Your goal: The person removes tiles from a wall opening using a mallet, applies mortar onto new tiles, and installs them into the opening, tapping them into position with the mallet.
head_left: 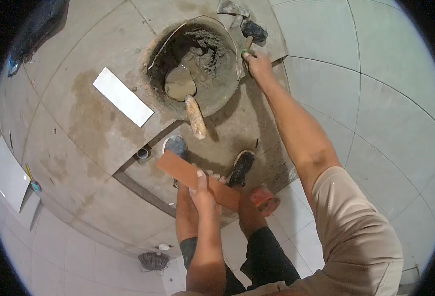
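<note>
My left hand (203, 197) grips a narrow reddish-brown tile (173, 170), held tilted above my legs, with the thumb across its face. Stretched forward past the bucket, my right hand (258, 66) is closed round the short wooden handle of a black-headed mallet (255, 32). A bit of green shows at its fingers. Beside that hand stands a mortar-stained bucket (153, 101) with a wire handle, holding grey mortar (202, 52). A trowel (196, 118) rests in it, its blade in the wet mix and its wooden grip over the rim.
A white tile strip (122, 97) lies left of the bucket. Another metal-headed tool (233, 9) lies beyond the mallet. A pipe opening (142, 153) sits by a recessed floor edge. White tiles (7, 172), a tape measure (35, 185), a red container (264, 200) and coiled wire (153, 261) are around me.
</note>
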Motion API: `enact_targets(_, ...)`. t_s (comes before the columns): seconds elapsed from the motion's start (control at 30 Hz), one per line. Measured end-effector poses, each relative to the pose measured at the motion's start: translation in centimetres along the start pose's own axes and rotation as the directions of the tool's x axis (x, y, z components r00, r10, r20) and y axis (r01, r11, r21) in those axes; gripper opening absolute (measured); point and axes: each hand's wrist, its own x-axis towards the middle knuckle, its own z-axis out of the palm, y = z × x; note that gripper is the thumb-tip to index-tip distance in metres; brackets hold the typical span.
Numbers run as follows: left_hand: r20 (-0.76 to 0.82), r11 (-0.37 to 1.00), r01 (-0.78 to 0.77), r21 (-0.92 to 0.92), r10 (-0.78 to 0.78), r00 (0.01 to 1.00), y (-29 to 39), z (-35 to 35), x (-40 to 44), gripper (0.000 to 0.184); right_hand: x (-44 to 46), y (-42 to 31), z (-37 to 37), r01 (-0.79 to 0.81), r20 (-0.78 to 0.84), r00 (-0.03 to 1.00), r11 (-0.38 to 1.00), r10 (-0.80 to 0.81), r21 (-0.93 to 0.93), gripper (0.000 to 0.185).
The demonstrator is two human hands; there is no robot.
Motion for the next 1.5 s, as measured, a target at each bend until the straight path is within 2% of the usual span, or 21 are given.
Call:
enact_targets(0.03, -0.011, 1.000, -0.003, 0.004, 0.003, 1.000, 0.0, 0.0, -0.1, 0.033, -0.1, 0.4, 0.8, 0.051, -0.271, 0.960, 0.997, -0.066, -0.062, 0.042)
enact_targets(0.07, -0.015, 1.000, -0.013, -0.006, 0.013, 1.000, 0.5, 0.7, -0.5, 0.033, -0.4, 0.7, 1.6, 0.081, -0.514, 0.846, 0.987, -0.141, -0.137, 0.040)
enact_targets(0.13, -0.034, 0.999, -0.027, -0.021, 0.026, 0.999, 0.7, 0.8, -0.6, 0.033, -5.2, -3.7, -0.5, 0.253, -0.629, 0.729, 0.960, -0.272, -0.122, 0.035)
enact_targets(0.2, -0.005, 0.999, 0.011, -0.042, -0.011, 1.000, 0.4, 0.4, 0.2, 0.033, -12.5, -10.2, -1.8, 0.337, -0.383, 0.860, 0.939, -0.336, -0.068, 0.030)
enact_targets(0.27, -0.024, 0.999, 0.010, -0.051, -0.012, 1.000, 1.4, 1.1, -0.5, 0.038, -16.4, -13.0, 1.0, 0.417, -0.100, 0.879, 0.853, -0.466, -0.312, 0.027)
enact_targets(0.33, -0.031, 0.998, 0.010, -0.067, -0.012, 0.999, 1.7, 1.5, -0.6, 0.043, -16.9, -14.0, 4.0, 0.459, 0.212, 0.888, 0.768, -0.408, -0.447, 0.023)
enact_targets(0.47, 0.008, 0.995, -0.044, -0.092, 0.045, 0.999, 1.2, 0.6, 0.4, 0.043, -15.9, -16.1, 7.5, 0.363, 0.261, 0.931, 0.706, -0.254, -0.608, 0.022)
enact_targets(0.53, 0.041, 0.993, -0.043, -0.114, 0.048, 0.998, 1.3, 0.3, 0.5, 0.045, -15.7, -18.3, 5.8, 0.155, 0.319, 0.947, 0.841, 0.022, -0.518, 0.035)
enact_targets(0.57, 0.051, 0.990, -0.052, -0.135, 0.059, 0.997, 1.5, 0.4, 0.3, 0.043, -16.1, -17.9, 4.9, 0.159, 0.326, 0.945, 0.834, 0.027, -0.529, 0.035)
enact_targets(0.63, 0.063, 0.984, -0.051, -0.170, 0.063, 0.996, 1.8, 0.6, 0.2, 0.041, -17.1, -16.7, 1.8, 0.249, 0.379, 0.922, 0.869, -0.078, -0.428, 0.036)
enact_targets(0.73, 0.039, 0.966, -0.049, -0.252, 0.061, 0.997, 1.6, 0.1, 0.7, 0.035, -19.2, -16.5, -1.2, 0.317, 0.318, 0.935, 0.782, -0.160, -0.537, 0.034)
enact_targets(0.87, 0.034, 0.963, -0.026, -0.268, 0.037, 0.999, 0.9, -0.7, 1.6, 0.036, -18.0, -17.2, -2.2, 0.180, 0.224, 0.974, 0.739, -0.041, -0.649, 0.033)
enact_targets(0.93, 0.021, 0.953, -0.010, -0.303, 0.018, 1.000, 0.5, -1.0, 1.9, 0.038, -16.4, -16.9, -1.8, 0.423, 0.280, 0.899, 0.498, -0.337, -0.757, 0.028)
enact_targets(0.97, 0.006, 0.946, -0.018, -0.325, 0.021, 1.000, 0.5, -1.0, 1.9, 0.038, -15.4, -16.6, -1.0, 0.425, 0.285, 0.898, 0.498, -0.334, -0.756, 0.028)
enact_targets(1.03, -0.015, 0.939, -0.024, -0.344, 0.020, 1.000, 0.8, -0.9, 1.5, 0.039, -13.1, -16.0, 0.5, 0.518, 0.277, 0.822, 0.452, -0.497, -0.726, 0.023)
enact_targets(1.17, 0.000, 0.954, 0.009, -0.300, -0.009, 1.000, 2.2, -0.2, 0.5, 0.039, -11.6, -18.2, 1.6, 0.475, 0.332, 0.875, 0.495, -0.351, -0.728, 0.022)
enact_targets(1.2, 0.032, 0.957, 0.008, -0.291, 0.002, 0.999, 2.1, -0.2, 0.3, 0.040, -10.9, -19.0, 1.0, 0.363, 0.344, 0.923, 0.681, -0.170, -0.636, 0.022)
enact_targets(1.27, 0.049, 0.966, 0.008, -0.257, 0.005, 0.999, 1.3, -0.3, 1.1, 0.042, -10.7, -19.0, 0.5, 0.202, 0.367, 0.930, 0.824, 0.008, -0.530, 0.022)
enact_targets(1.33, 0.057, 0.974, 0.002, -0.228, 0.011, 0.998, 1.4, 0.0, 1.3, 0.044, -11.9, -17.6, 1.6, 0.400, 0.333, 0.913, 0.661, -0.233, -0.635, 0.023)
enact_targets(1.37, 0.079, 0.980, -0.024, -0.195, 0.040, 0.996, 1.9, 0.4, 0.9, 0.044, -12.6, -17.6, 2.0, 0.414, 0.279, 0.910, 0.676, -0.306, -0.610, 0.024)
enact_targets(1.5, 0.094, 0.988, -0.065, -0.142, 0.079, 0.993, 2.6, 0.4, 1.0, 0.044, -11.6, -15.8, 3.1, 0.452, 0.305, 0.891, 0.611, -0.335, -0.650, 0.024)
